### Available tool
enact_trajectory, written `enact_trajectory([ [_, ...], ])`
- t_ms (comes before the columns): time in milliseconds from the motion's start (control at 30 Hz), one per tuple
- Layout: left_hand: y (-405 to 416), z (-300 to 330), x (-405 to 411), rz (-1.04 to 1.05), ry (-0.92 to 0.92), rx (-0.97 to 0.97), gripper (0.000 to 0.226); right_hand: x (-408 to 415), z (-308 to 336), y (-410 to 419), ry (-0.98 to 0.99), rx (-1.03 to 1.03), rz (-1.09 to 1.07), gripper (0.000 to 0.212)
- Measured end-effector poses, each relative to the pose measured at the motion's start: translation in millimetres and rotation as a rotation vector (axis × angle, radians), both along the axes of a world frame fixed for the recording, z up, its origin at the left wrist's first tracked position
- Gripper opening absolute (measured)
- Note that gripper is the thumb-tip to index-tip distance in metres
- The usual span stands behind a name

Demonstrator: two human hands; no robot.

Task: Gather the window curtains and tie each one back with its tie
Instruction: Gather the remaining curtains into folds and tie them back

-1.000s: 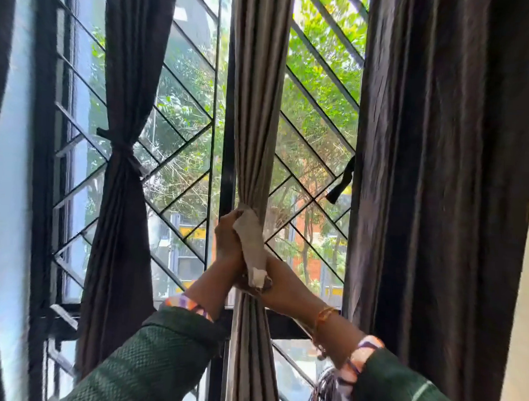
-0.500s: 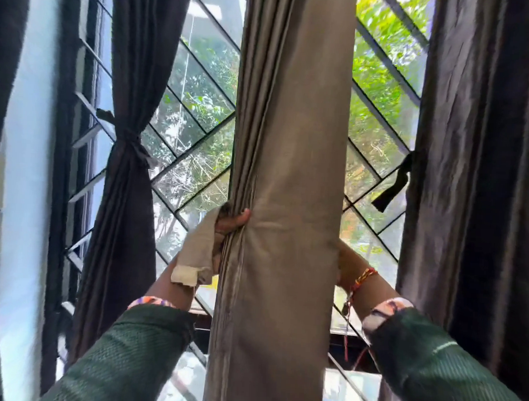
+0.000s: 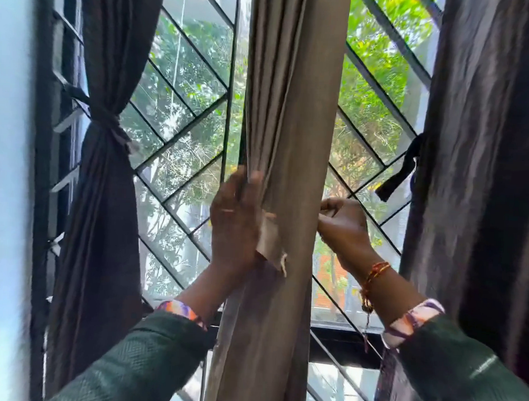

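From the head cam, the tan middle curtain (image 3: 290,126) hangs between the hands: left hand (image 3: 234,226) lies mostly flat on its edge, thumb pinning the tan tie (image 3: 270,245), while right hand (image 3: 345,225) is curled at the other edge, though I can't tell what it grips. The bundle looks loose, so I'd guess the folds spill out if that thumb slips. Left of the left hand, a dark curtain (image 3: 102,179) is already tied; right of the right hand, another dark curtain (image 3: 483,178) hangs loose, black tie (image 3: 403,172) dangling, window grille (image 3: 181,155) close behind.
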State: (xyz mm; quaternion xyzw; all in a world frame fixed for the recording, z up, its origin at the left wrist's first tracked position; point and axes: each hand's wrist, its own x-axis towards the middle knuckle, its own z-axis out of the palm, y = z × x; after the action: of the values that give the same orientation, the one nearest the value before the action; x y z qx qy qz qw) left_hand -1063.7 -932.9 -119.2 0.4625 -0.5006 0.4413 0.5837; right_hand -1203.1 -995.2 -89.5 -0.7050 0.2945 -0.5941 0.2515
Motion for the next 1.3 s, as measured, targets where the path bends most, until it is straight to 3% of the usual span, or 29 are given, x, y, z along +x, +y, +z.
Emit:
enact_trajectory([
  [100, -6, 0, -12, 0.18, -0.499, -0.013, 0.051, -7, 1, 5, 0.086, -0.2, -0.17, 0.024],
  [233, -8, 17, -18, 0.18, -0.927, 0.133, 0.056, -19, 0, 8, 0.136, -0.308, -0.108, 0.017],
  [333, -11, 26, -14, 0.203, -0.946, 0.191, 0.052, -27, 2, 0, 0.053, -0.156, -0.01, 0.003],
  [400, -12, 26, -8, 0.21, -0.908, 0.225, 0.049, -32, 6, -2, -0.049, -0.051, 0.067, 0.021],
  [467, -14, 22, 3, 0.238, -0.851, 0.248, 0.041, -37, 8, -1, -0.085, -0.018, 0.127, 0.022],
  [633, -9, 15, 13, 0.404, -0.823, 0.278, 0.026, -33, 12, 13, 0.024, -0.021, 0.266, 0.013],
  [733, -3, 18, 7, 0.46, -0.967, 0.142, 0.02, -27, 19, 21, 0.251, -0.22, 0.123, 0.007],
  [833, 8, 32, 8, 0.471, -1.06, 0.035, 0.017, -23, 29, 26, 0.362, -0.453, -0.093, 0.025],
  [900, 17, 44, 8, 0.511, -1.112, 0.046, 0.015, -20, 31, 26, 0.294, -0.335, 0.005, 0.037],
  [1033, 32, 54, 0, 0.603, -1.233, 0.194, 0.02, -15, 27, 25, 0.171, -0.005, 0.364, 0.01],
  [1100, 38, 54, -4, 0.606, -1.285, 0.26, 0.025, -19, 33, 25, 0.111, 0.089, 0.493, 0.022],
  [1200, 42, 56, -13, 0.596, -1.368, 0.27, 0.024, -23, 41, 25, 0.012, 0.192, 0.564, 0.023],
  [1300, 37, 59, -26, 0.73, -1.35, 0.267, 0.031, -28, 43, 25, -0.112, 0.29, 0.576, 0.022],
])
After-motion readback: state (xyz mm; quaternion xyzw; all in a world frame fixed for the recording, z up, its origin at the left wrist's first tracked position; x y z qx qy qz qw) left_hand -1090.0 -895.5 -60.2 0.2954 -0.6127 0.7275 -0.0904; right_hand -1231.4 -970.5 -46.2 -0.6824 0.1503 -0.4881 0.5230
